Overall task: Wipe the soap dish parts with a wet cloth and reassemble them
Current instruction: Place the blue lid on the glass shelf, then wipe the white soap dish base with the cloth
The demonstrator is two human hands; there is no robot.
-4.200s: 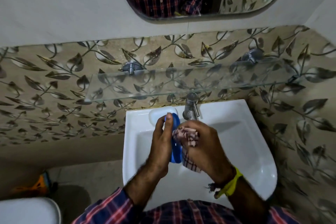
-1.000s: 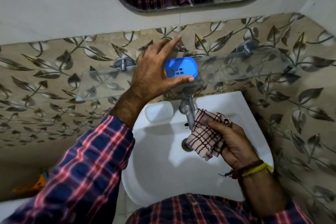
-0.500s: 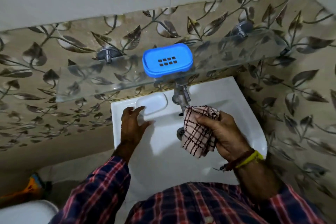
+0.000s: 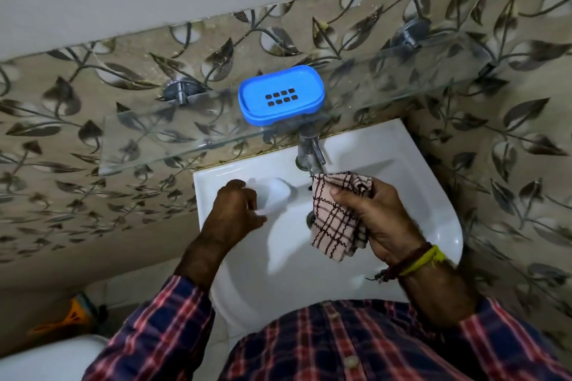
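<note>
The blue oval plastic soap dish tray (image 4: 281,96), with its grid of drain slots, has been set down on the clear glass wall shelf (image 4: 148,136) and released, so that part looks wiped. The white oval plastic part (image 4: 275,196) is now being picked up off the rim of the white ceramic basin (image 4: 430,213), blurred but gripped by the curled fingers of the left hand (image 4: 236,213); it is judged to be next for wiping. The checked pink wet cloth (image 4: 335,219) is kept bunched in the right hand (image 4: 380,219), just below the steel tap (image 4: 309,151).
</note>
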